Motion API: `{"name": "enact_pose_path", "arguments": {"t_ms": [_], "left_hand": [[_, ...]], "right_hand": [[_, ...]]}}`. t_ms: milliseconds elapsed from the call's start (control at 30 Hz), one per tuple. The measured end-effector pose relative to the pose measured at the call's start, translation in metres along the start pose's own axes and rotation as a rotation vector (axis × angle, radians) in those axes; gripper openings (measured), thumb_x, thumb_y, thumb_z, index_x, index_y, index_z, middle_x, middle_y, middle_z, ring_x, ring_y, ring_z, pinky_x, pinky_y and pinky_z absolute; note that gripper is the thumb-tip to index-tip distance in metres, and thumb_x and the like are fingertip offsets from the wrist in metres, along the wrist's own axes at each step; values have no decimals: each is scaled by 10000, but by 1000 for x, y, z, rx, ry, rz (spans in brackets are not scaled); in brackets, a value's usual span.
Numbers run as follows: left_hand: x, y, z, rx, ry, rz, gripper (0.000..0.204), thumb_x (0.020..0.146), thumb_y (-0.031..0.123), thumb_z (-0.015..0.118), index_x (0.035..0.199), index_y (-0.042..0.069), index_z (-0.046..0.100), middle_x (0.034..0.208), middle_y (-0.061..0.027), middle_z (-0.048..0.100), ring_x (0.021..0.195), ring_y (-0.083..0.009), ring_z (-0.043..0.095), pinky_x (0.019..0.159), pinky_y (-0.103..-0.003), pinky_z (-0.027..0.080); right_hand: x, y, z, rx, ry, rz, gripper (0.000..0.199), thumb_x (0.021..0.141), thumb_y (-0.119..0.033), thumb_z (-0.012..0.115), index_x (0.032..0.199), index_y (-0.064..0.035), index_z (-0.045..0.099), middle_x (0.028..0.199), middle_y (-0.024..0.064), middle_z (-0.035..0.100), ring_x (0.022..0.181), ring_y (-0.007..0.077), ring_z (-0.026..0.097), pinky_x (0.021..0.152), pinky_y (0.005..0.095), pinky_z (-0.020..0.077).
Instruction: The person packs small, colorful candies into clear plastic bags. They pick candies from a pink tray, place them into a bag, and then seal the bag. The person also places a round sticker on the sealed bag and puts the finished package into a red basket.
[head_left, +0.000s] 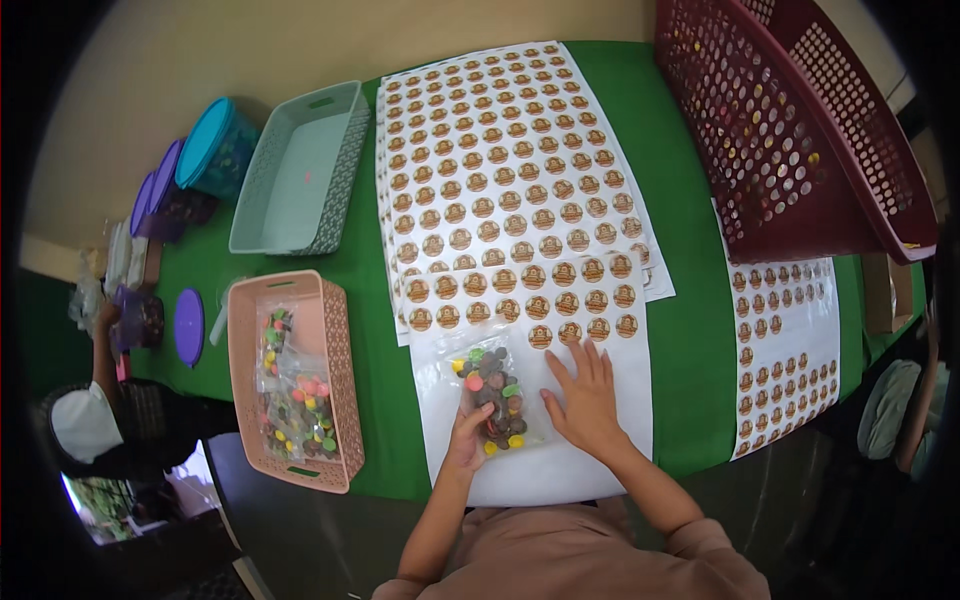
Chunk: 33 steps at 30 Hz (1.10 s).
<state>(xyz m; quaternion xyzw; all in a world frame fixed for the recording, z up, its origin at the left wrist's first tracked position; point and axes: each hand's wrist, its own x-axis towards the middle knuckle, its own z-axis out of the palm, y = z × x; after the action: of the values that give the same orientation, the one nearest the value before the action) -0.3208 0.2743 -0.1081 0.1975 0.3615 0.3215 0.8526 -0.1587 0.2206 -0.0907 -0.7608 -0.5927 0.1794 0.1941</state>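
My left hand (468,437) grips the lower left of a clear plastic bag (508,392), thumb across its front. Dark brown, yellow, green and coral-pink round candies fill the bag. It rests on the bare lower part of a white sheet of round brown stickers (620,400). Just right of the bag, my right hand (588,405) has its fingers spread, their tips at the lowest row of stickers. No object shows in that hand, and whether a sticker clings to a fingertip is too small to tell.
To the left stand a pink basket (340,400) with several filled bags, a pale green basket (300,190) and lidded tubs (212,150). A purple lid (189,327) lies nearby. A tall maroon basket (780,130) and another sticker sheet (785,350) are right. People are at both sides.
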Motion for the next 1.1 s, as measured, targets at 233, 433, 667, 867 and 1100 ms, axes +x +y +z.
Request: {"name": "enact_pose_path", "arguments": {"t_ms": [233,433,667,867,1100], "left_hand": [[11,-3,-3,69,30,-28,642,678,116,546,1229,83,218,1050,-86,421,937,-259,493,784,-381,431],[14,3,4,39,79,-97,650,659,113,564,1218,74,234,1030,-82,431,916,-264,512,812,-393,422],[14,-1,-4,46,72,-73,604,672,56,544,1203,55,256,1092,-134,451,945,-287,515,817,-389,421],[11,-4,-1,75,42,-8,586,687,78,528,1204,48,253,1101,-141,445,945,-273,512,813,-373,421],[-5,-4,19,223,24,111,471,734,35,505,1156,30,296,1040,-99,461,881,-190,521,735,-295,448]], "right_hand": [[15,1,-6,-167,-174,-47,494,708,-233,546,1157,-88,400,1214,211,288,1114,416,266,866,544,262],[29,-1,-12,-184,-273,-43,537,689,-252,567,1160,-62,392,1227,205,269,1087,462,260,829,580,271],[28,-3,-9,-220,-323,-103,601,686,-244,571,1174,25,346,1324,68,148,1055,524,236,794,643,225],[39,-6,-28,361,-24,55,754,673,-132,586,1235,73,128,1311,194,91,1150,404,222,907,455,266],[7,-21,-70,229,-78,-166,741,713,-177,551,1234,77,90,1309,210,85,1134,390,272,878,463,300]]}}
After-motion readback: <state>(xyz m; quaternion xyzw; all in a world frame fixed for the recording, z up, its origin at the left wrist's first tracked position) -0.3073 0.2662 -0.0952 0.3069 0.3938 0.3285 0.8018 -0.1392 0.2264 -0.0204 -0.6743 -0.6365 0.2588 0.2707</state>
